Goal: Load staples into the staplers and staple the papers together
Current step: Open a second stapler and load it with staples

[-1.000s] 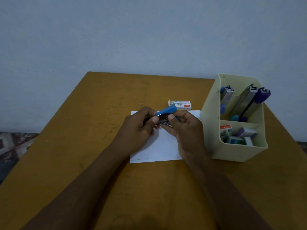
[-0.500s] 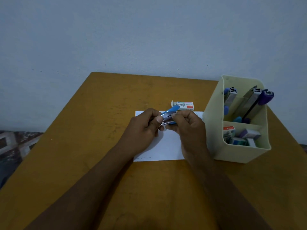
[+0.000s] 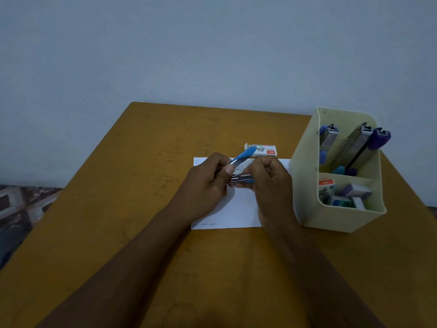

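Above the white papers [image 3: 238, 209], both hands hold a small blue stapler [image 3: 242, 157] with its blue top swung up and open. My left hand [image 3: 205, 185] grips the stapler's left end, thumb on the blue lid. My right hand [image 3: 272, 181] pinches at the silver metal channel [image 3: 240, 178] from the right; whether a strip of staples is between its fingers I cannot tell. An open box of staples [image 3: 263, 149] lies on the table just beyond the papers.
A cream plastic organiser [image 3: 307, 197] stands right of the papers, close to my right wrist. Its back section holds more staplers [image 3: 361, 145]; its front section holds small staple boxes [image 3: 354, 192]. The wooden table [image 3: 130, 209] ends at a grey wall behind.
The stapler's blue lid has tilted up more steeply. My right hand's fingers have shifted lower onto the metal channel. Both hands stay over the papers.
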Available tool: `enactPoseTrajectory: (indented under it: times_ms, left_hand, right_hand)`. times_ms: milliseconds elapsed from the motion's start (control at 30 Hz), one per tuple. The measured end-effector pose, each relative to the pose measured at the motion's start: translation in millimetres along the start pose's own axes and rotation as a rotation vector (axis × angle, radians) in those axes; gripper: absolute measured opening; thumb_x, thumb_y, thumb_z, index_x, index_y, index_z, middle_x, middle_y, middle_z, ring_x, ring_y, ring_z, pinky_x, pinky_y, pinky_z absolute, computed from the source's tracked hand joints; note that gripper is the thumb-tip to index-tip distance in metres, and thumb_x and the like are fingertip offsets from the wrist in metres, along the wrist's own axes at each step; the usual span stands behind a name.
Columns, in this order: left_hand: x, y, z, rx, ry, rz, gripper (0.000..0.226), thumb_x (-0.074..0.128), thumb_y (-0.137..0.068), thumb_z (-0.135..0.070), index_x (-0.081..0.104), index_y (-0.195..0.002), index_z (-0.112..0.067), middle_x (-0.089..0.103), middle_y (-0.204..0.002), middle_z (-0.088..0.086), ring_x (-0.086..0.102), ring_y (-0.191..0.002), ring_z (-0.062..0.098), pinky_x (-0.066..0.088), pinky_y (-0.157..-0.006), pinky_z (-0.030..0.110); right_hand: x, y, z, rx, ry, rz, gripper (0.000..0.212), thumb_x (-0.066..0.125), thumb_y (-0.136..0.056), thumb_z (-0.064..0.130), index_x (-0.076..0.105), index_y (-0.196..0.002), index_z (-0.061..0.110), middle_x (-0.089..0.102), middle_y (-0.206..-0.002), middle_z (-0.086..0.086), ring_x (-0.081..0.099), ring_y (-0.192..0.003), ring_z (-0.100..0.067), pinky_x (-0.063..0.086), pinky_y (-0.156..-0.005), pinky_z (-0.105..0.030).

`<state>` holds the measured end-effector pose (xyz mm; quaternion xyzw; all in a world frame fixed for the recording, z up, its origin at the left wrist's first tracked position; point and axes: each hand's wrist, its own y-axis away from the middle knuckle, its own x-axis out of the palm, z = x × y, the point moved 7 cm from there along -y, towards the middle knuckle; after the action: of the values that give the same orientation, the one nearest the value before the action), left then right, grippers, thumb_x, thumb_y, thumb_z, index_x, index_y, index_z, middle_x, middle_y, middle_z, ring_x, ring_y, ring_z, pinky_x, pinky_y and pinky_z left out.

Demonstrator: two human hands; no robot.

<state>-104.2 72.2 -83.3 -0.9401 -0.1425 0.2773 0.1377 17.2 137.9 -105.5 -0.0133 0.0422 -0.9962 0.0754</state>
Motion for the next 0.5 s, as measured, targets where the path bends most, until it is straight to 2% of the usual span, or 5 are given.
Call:
enactPoseTrajectory:
  times_ms: [67, 167, 300, 400, 500]
  left_hand:
    - [0.1, 0.0, 0.8, -0.004, 0.009, 0.004, 0.011, 0.045, -0.099, -0.020, 0.054, -0.095, -0.016, 0.057, -0.060, -0.011, 0.053, -0.056, 0.002, 0.042, -0.056, 0.019]
    - [-1.1, -0.2, 2.6, -0.018, 0.043, -0.002, 0.010, 0.045, -0.100, -0.020, 0.053, -0.097, -0.015, 0.060, -0.066, -0.007, 0.055, -0.058, 0.002, 0.047, -0.060, 0.025]
    - [-4.0, -1.5, 6.7, -0.078, 0.163, -0.022, 0.011, 0.043, -0.100, -0.021, 0.049, -0.106, -0.013, 0.066, -0.085, -0.005, 0.064, -0.077, 0.009, 0.054, -0.073, 0.034]
    - [-8.8, -2.6, 10.3, -0.123, 0.263, -0.058, 0.014, 0.044, -0.097, -0.028, 0.049, -0.106, -0.017, 0.067, -0.095, -0.004, 0.063, -0.094, 0.009, 0.051, -0.083, 0.031]
    - [-14.7, -3.2, 9.2, -0.148, 0.378, -0.088, 0.021, 0.046, -0.095, -0.020, 0.051, -0.113, -0.012, 0.066, -0.100, 0.012, 0.063, -0.098, 0.007, 0.046, -0.083, 0.018]
  right_hand:
    - [0.5, 0.1, -1.7, 0.020, -0.030, 0.009, 0.014, 0.052, -0.088, 0.006, 0.060, -0.082, 0.014, 0.066, -0.086, 0.000, 0.067, -0.082, -0.020, 0.058, -0.072, -0.042]
    - [0.1, 0.6, -1.9, 0.068, -0.162, 0.026, 0.009, 0.054, -0.086, 0.000, 0.058, -0.094, 0.004, 0.066, -0.090, -0.003, 0.068, -0.081, -0.018, 0.058, -0.068, -0.033]
    - [-2.3, 0.7, 0.2, 0.086, -0.271, 0.015, 0.015, 0.059, -0.086, 0.002, 0.055, -0.100, 0.001, 0.068, -0.089, -0.006, 0.069, -0.081, -0.015, 0.057, -0.071, -0.026]
    - [-4.1, -0.6, -0.6, 0.086, -0.269, -0.013, 0.023, 0.063, -0.085, 0.006, 0.056, -0.106, 0.001, 0.069, -0.088, -0.001, 0.069, -0.083, -0.014, 0.057, -0.075, -0.027]
    - [-6.2, -2.2, -1.8, 0.096, -0.256, -0.040, 0.023, 0.066, -0.084, 0.010, 0.058, -0.105, 0.007, 0.067, -0.088, 0.007, 0.068, -0.087, -0.014, 0.056, -0.081, -0.031]
